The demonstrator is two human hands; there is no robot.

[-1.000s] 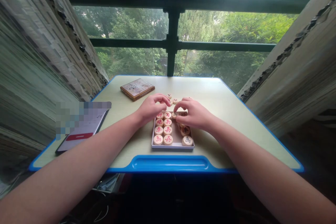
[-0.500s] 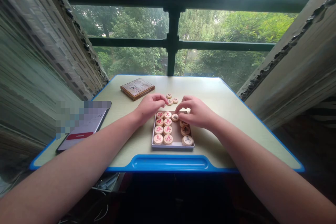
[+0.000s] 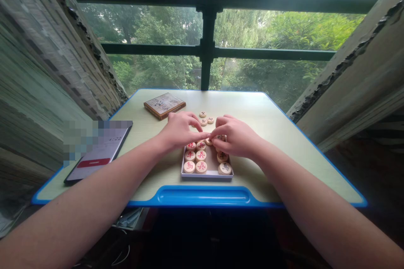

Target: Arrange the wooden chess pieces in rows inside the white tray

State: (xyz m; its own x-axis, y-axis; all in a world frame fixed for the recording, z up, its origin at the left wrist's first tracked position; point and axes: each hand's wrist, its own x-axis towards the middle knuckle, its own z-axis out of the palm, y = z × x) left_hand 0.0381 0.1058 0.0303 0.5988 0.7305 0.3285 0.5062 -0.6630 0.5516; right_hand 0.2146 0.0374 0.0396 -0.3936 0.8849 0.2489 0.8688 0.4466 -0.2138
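Xiangqi pieces lie in a shallow white box (image 3: 206, 174) near the table's front. Red-marked pieces (image 3: 201, 155) fill its left side in two columns; a black-marked piece (image 3: 225, 168) sits at its lower right. Over the box's far left corner, my left hand (image 3: 179, 130) is open, index finger arched and thumb stretched to the right. My right hand (image 3: 233, 135) is over the far right part, its thumb and fingertips closed at a xiangqi piece (image 3: 208, 141) in the top row. The two hands meet there and partly cover it. Several pieces are hidden beneath them.
Three loose pieces (image 3: 203, 121) lie on the table beyond the box. A flat printed box lid (image 3: 164, 105) is at the back left. A phone (image 3: 97, 155) lies at the left edge. A blue tray groove (image 3: 205, 196) runs along the front; a window stands behind.
My left hand has moved right over the box, its thumb now reaching my right fingertips. My right hand has stayed near the top-row piece.
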